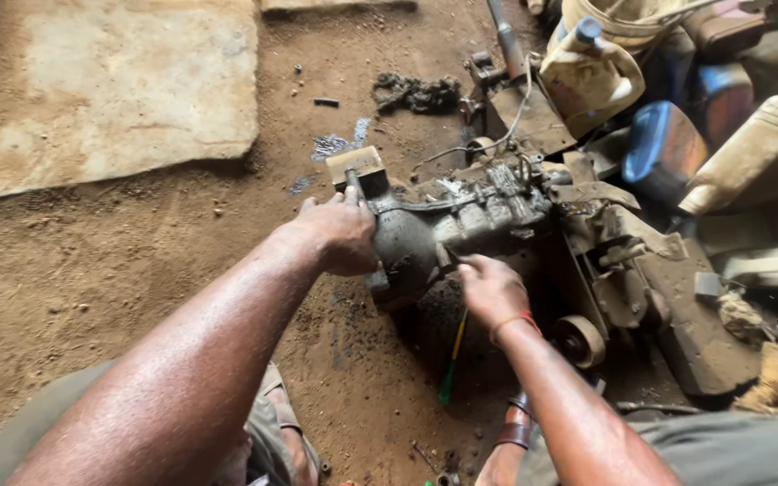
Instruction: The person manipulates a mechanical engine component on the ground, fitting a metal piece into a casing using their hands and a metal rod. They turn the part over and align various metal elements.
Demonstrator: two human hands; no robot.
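From the head camera, a greasy grey gearbox (470, 225) lies on the dirt floor (92, 261) between the person's knees, its rounded end resting near a small wooden block (357, 165). The left hand (339, 236) is curled over that rounded end, fingers wrapped and pressing on the casing, while the right hand (490, 286) is closed against the casing's underside, though what it pinches cannot be told. A green-and-yellow screwdriver (451, 360) lies on the dirt just below the right wrist, and a dirty plastic jug (592, 76) stands well beyond the gearbox
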